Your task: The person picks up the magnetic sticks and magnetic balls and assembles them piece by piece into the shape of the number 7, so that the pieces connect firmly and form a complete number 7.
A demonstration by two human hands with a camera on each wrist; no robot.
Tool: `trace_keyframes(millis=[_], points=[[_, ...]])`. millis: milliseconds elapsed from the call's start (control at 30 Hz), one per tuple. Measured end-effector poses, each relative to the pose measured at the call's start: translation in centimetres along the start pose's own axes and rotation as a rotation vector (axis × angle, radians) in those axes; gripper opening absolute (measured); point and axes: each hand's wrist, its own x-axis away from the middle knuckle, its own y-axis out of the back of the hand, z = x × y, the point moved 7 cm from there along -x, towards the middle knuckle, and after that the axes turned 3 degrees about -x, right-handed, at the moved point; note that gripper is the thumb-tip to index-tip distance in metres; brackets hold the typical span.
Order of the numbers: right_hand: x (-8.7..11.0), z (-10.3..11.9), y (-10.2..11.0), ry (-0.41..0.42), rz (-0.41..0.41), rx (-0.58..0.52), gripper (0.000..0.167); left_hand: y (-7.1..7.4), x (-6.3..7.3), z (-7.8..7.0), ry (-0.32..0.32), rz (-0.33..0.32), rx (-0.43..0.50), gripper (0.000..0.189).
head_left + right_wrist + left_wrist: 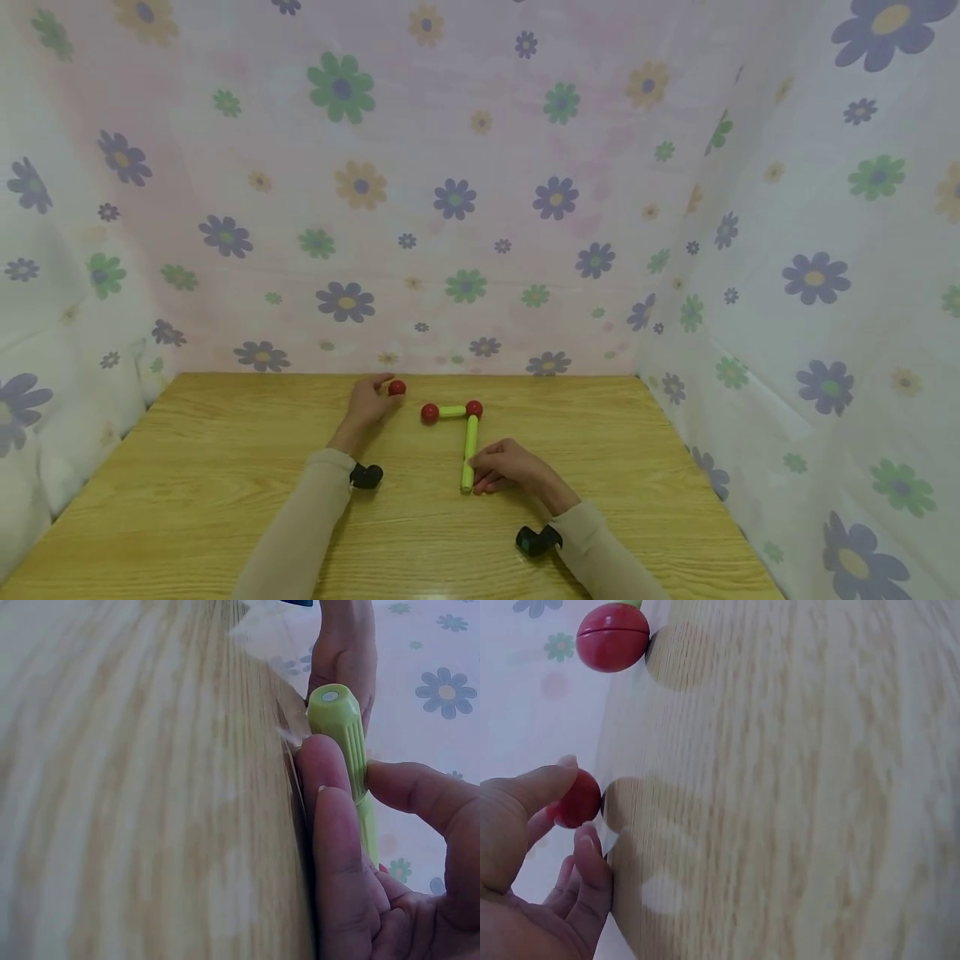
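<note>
My left hand (369,403) is at the far side of the table, its thumb and fingers around a loose red ball (579,801). Thumb and index finger appear to pinch the ball, though the index is partly hidden behind it. My right hand (513,467) pinches the near end of a long, ridged yellow-green stick (470,446) between thumb and fingers; a small silvery disc shows in that end. The stick's far end meets a red ball (474,409). From there a shorter yellow-green stick (452,412) runs left to another red ball (430,413).
The wooden table (405,533) ends at a flower-printed cloth (405,250) behind, with more such cloth at both sides. A black wrist device (367,477) sits on the left wrist and another black device (537,542) on the right.
</note>
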Motion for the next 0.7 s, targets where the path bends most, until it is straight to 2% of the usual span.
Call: trace_keyframes(millis=[100,233,367,433,633,700], points=[[0.1,0.0,0.0,0.002,0.0,-0.006,0.028,-0.3,-0.1,-0.2,-0.013,-0.018,-0.031,0.041],[0.2,0.2,-0.1,0.006,-0.001,-0.01,0.028,-0.2,0.3,-0.2,0.01,-0.056,-0.082,0.029],[0.2,0.2,-0.3,0.012,0.002,-0.007,0.028,0.0,1.2,0.0,0.054,-0.045,-0.041,0.027],[0.2,0.2,-0.3,0.014,0.0,-0.005,0.028,0.1,1.6,0.0,0.074,-0.028,0.002,0.028],[0.2,0.1,0.0,0.019,-0.007,0.01,0.028,0.0,2.8,0.5,0.18,0.06,0.317,0.04],[0.2,0.2,0.0,0.024,-0.01,0.017,0.029,0.1,3.0,0.5,0.192,0.082,0.35,0.041]])
